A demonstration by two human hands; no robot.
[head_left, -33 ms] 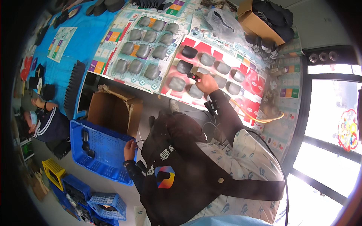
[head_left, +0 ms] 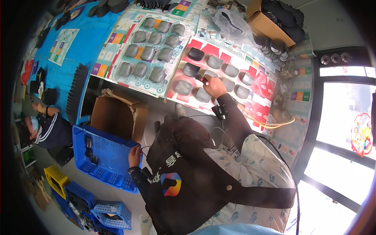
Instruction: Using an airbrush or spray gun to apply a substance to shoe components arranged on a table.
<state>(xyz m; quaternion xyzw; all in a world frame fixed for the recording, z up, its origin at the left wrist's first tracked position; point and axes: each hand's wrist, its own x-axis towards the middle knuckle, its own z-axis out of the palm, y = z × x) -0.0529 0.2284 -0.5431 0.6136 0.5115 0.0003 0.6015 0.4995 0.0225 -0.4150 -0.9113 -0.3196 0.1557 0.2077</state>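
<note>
Above the red-and-white sheet (head_left: 256, 117), my right hand (head_left: 214, 87) is closed around a small dark tool with a red end that looks like a spray gun (head_left: 204, 80). Its tip points at a rounded pad (head_left: 191, 70), which is dark and shiny. Behind that one lies another dark pad (head_left: 196, 54). The other pads on this sheet, such as the front-left pad (head_left: 183, 87), are pale grey and matt. My left hand (head_left: 134, 156) hangs low by the blue crate's (head_left: 84, 162) right end, its fingers curled; whatever they may hold is hidden.
More grey pads (head_left: 148, 53) lie in rows on a printed sheet to the left. Yellow hoses (head_left: 274, 125) loop beside my right forearm. A cardboard box (head_left: 111, 115) stands under the table edge; another box (head_left: 256, 15) holds dark pieces. A person (head_left: 51, 127) works at far left.
</note>
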